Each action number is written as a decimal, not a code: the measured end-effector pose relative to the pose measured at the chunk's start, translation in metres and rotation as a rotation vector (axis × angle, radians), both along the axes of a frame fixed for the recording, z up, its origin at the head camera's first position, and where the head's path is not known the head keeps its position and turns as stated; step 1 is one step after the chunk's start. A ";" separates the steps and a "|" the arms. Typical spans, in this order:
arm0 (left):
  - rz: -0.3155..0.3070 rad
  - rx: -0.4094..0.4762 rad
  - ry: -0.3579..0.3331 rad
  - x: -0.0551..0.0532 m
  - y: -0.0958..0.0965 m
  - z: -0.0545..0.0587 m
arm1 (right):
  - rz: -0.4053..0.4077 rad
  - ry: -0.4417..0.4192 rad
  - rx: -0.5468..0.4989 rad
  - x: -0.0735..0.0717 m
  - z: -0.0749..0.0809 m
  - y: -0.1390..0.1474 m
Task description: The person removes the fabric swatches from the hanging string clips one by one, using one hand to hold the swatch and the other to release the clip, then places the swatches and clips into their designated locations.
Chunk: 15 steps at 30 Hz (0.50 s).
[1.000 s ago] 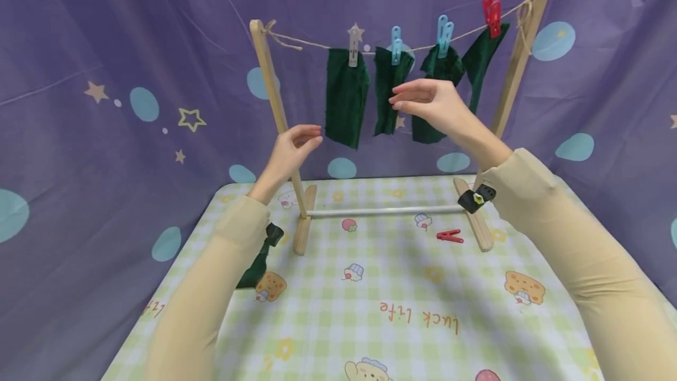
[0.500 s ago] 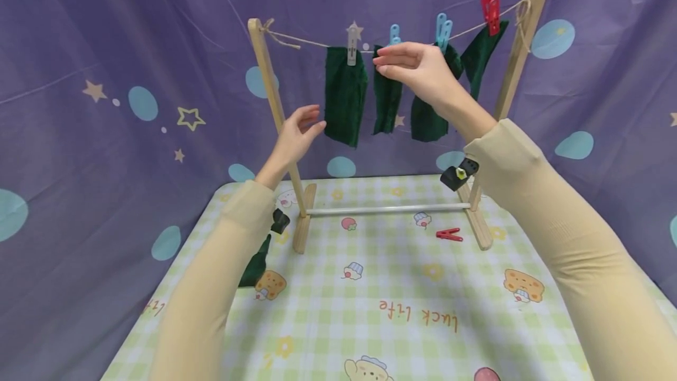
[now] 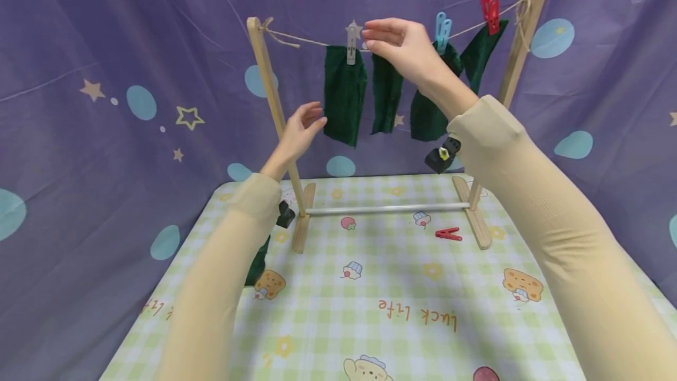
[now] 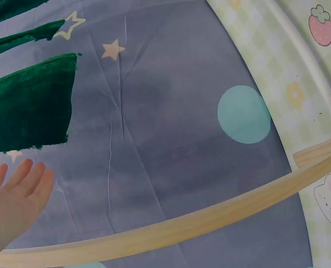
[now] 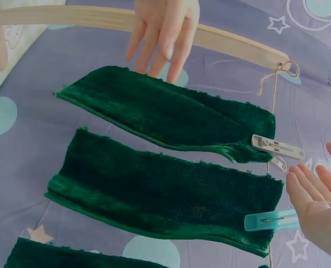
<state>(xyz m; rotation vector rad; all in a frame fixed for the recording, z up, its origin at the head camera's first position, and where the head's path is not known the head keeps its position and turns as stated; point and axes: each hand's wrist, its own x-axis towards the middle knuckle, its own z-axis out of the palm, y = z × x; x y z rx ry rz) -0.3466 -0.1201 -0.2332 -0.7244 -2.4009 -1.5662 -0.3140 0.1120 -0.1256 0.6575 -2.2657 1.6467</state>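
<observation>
Several dark green cloth pieces hang by clothespins from a twine line. My right hand (image 3: pixel 399 49) is raised at the line, fingers nearly straight, holding nothing. Its fingertips lie just right of the grey clothespin (image 3: pixel 351 43) on the leftmost cloth (image 3: pixel 344 96). The second cloth (image 5: pixel 165 195) hangs partly behind this hand; its blue clothespin (image 5: pixel 269 220) shows in the right wrist view but is hidden in the head view. My left hand (image 3: pixel 298 134), fingers loosely bent and holding nothing, is beside the leftmost cloth's left edge, in front of the rack's left post (image 3: pixel 272 84).
Farther right hang cloths with another blue clothespin (image 3: pixel 443 31) and a red clothespin (image 3: pixel 490 13). A loose red clothespin (image 3: pixel 448 234) lies on the checked tablecloth (image 3: pixel 328 316). One more green cloth (image 3: pixel 257 264) lies partly behind my left sleeve. A white bar (image 3: pixel 388 209) joins the rack's feet.
My right hand has risen and moved left from the second cloth toward the grey clothespin, covering the second cloth's blue clothespin. My left hand has risen slightly, its fingers spreading a little.
</observation>
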 end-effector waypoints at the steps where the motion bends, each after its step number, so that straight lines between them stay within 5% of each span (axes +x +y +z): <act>1: 0.001 0.002 -0.006 0.000 0.001 0.000 | -0.004 -0.003 0.006 -0.001 0.001 -0.001; 15: 0.036 -0.016 -0.078 -0.004 0.003 -0.005 | -0.057 -0.048 0.104 -0.013 0.015 -0.014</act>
